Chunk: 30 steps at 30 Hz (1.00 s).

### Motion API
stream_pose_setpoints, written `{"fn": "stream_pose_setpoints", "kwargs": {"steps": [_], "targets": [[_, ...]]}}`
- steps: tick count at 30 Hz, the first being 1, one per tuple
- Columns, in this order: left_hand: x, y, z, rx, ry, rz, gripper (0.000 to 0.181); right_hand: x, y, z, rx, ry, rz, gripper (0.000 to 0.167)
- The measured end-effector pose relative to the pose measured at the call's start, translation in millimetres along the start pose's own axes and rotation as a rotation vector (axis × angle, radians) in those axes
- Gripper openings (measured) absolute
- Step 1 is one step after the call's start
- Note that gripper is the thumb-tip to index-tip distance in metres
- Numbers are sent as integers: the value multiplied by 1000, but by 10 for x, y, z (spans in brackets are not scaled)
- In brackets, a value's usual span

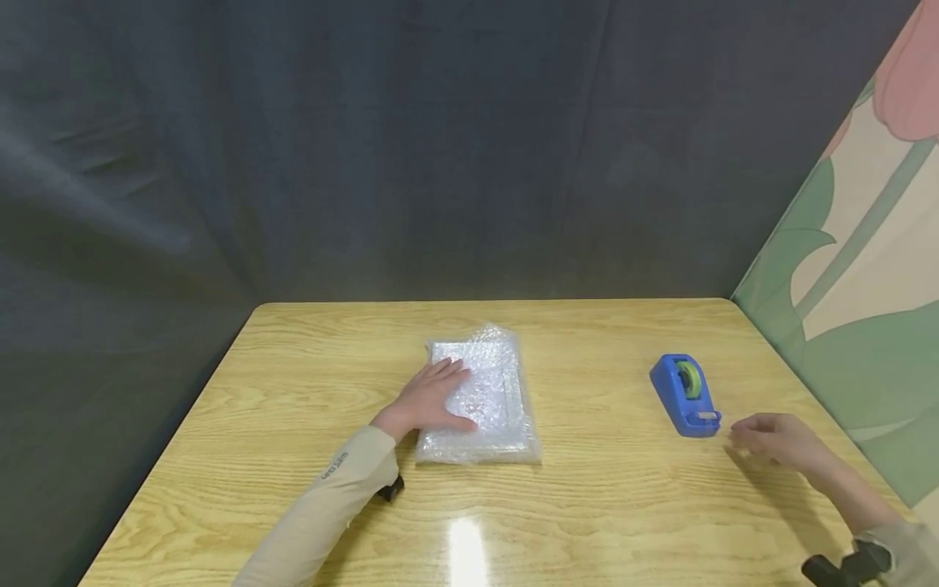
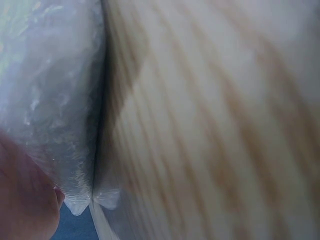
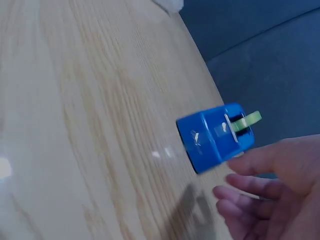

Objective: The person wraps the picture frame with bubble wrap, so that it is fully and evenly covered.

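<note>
A flat rectangular package in clear bubble wrap (image 1: 493, 408) lies on the wooden table. My left hand (image 1: 434, 398) rests on its left part with the fingers spread. In the left wrist view the bubble wrap (image 2: 55, 95) fills the left side, and part of the left hand (image 2: 25, 195) shows below it. To the right stands a blue tape dispenser (image 1: 682, 399) with a roll of green tape (image 1: 689, 380). My right hand (image 1: 781, 444) is in the air just right of the dispenser's front end, its fingers loosely bent and holding nothing.
The light wooden table (image 1: 308, 367) has rounded back corners. A dark curtain (image 1: 440, 163) hangs behind it and along the left. At the right is a wall panel with painted flowers (image 1: 866, 326).
</note>
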State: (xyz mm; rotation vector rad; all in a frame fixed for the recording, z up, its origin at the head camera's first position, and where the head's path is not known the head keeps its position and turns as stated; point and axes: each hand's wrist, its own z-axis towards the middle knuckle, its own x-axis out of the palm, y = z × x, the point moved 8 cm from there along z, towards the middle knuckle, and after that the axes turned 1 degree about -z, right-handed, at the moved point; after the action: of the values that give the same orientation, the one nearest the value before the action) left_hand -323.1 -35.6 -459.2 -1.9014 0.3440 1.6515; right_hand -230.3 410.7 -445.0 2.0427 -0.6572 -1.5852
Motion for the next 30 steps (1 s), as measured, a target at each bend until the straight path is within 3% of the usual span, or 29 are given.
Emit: {"fn": "stream_pose_setpoints", "kwargs": {"steps": [10,21,25,30], "targets": [[3,8,8,5,-3,-6,97,115,65,-3,15,-223,102,44],[-12,-11,-18,26,-25,-26,98,231,-42,35,95,-289,315,58],[-20,-15,-22,28,-26,-32,99,251,-47,21,109,-320,292,59],[-22,-12,-14,24,-25,-36,97,228,-24,-4,80,-416,161,46]]}}
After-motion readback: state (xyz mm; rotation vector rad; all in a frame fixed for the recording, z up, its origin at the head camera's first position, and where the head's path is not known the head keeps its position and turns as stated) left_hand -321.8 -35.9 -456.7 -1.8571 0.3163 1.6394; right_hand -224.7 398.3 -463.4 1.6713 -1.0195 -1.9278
